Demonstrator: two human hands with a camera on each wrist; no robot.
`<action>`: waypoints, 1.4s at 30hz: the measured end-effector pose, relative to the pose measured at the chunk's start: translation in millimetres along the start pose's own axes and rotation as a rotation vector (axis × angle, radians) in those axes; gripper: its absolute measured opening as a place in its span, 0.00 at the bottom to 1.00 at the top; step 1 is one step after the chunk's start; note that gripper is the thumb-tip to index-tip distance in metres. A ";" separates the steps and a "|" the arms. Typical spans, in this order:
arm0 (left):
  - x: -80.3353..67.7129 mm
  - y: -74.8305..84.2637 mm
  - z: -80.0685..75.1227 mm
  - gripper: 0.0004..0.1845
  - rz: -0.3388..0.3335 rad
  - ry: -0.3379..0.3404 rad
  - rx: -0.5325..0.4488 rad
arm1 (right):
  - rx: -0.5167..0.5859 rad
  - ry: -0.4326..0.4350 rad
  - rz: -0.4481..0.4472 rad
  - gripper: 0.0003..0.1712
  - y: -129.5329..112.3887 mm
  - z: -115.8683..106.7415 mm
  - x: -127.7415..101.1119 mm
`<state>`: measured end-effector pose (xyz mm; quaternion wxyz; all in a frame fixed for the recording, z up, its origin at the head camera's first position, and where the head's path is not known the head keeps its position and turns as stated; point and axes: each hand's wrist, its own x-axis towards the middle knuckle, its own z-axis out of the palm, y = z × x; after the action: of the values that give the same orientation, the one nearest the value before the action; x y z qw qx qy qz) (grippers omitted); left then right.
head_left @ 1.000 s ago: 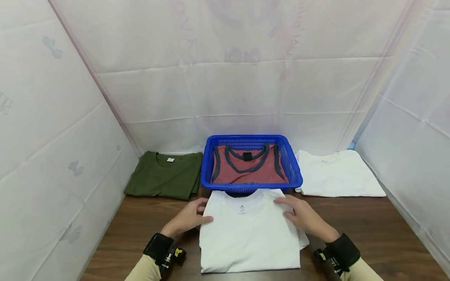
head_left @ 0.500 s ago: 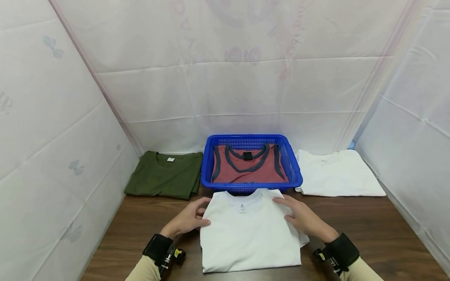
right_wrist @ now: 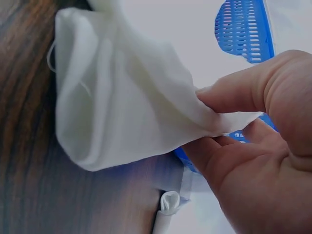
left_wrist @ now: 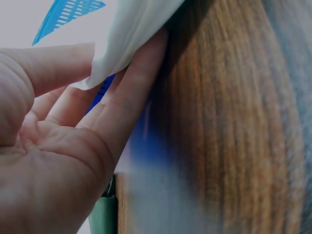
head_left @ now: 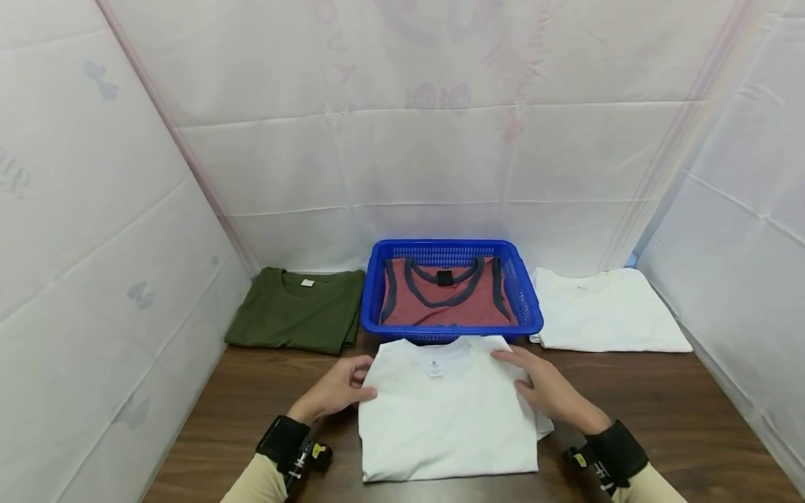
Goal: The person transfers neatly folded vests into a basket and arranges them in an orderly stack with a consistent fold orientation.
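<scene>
A folded white T-shirt point(head_left: 448, 419) with a small neck label lies in front of the basket, its collar edge raised near the rim. My left hand point(head_left: 336, 386) grips its left edge, thumb on top and fingers underneath, as the left wrist view shows with the white cloth point(left_wrist: 129, 34) between them. On the opposite side my right hand point(head_left: 547, 386) pinches the right edge near the shoulder. In the right wrist view the folded layers of the shirt point(right_wrist: 122, 92) hang from between thumb and fingers. The fingers under the cloth are partly hidden.
Behind the shirt stands a blue plastic basket point(head_left: 533, 311) holding a folded red tank top point(head_left: 440, 314) with dark trim. A folded green T-shirt point(head_left: 295, 314) lies left of it, another folded white shirt point(head_left: 610, 314) right. White sheeting point(head_left: 428, 168) encloses the wooden table point(head_left: 233, 419).
Both hands keep their hold on the white T-shirt, which has shifted only very slightly. The whole head view has moved a little. Basket and other shirts stay where they were.
</scene>
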<state>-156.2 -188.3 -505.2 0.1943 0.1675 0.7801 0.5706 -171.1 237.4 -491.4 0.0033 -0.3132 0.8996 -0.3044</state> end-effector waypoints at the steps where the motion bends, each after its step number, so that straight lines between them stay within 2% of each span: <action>1: 0.6 0.1 -0.2 0.20 0.023 0.002 0.008 | 0.005 0.005 0.002 0.36 -0.2 -0.6 -0.4; 5: 2.1 0.6 -0.9 0.14 0.106 0.024 0.072 | 0.045 -0.007 0.029 0.30 -0.3 -4.0 -2.4; 8: 1.9 2.2 -1.7 0.12 0.134 0.036 0.103 | 0.071 -0.011 0.020 0.27 0.3 -7.2 -4.5; 16: -3.1 6.0 -1.3 0.10 0.103 0.010 0.055 | 0.049 0.055 -0.095 0.24 1.3 -12.1 -12.8; 21: -6.4 8.7 -1.4 0.10 0.108 0.019 0.100 | 0.086 0.060 -0.128 0.25 -0.1 -13.1 -17.1; 28: -8.8 16.3 -7.7 0.12 0.113 0.009 0.070 | 0.145 0.108 -0.190 0.25 -8.5 -19.8 -20.1; 35: -11.1 25.7 -14.5 0.12 0.156 -0.001 0.036 | 0.142 0.149 -0.199 0.27 -19.1 -31.8 -22.0; 42: -11.9 35.2 -17.8 0.13 0.177 0.029 0.016 | 0.122 0.226 -0.314 0.28 -20.7 -40.6 -18.5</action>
<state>-153.3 -198.4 -465.4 0.1304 0.2289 0.7696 0.5817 -152.6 257.1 -450.3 -0.1263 -0.4129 0.8141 -0.3883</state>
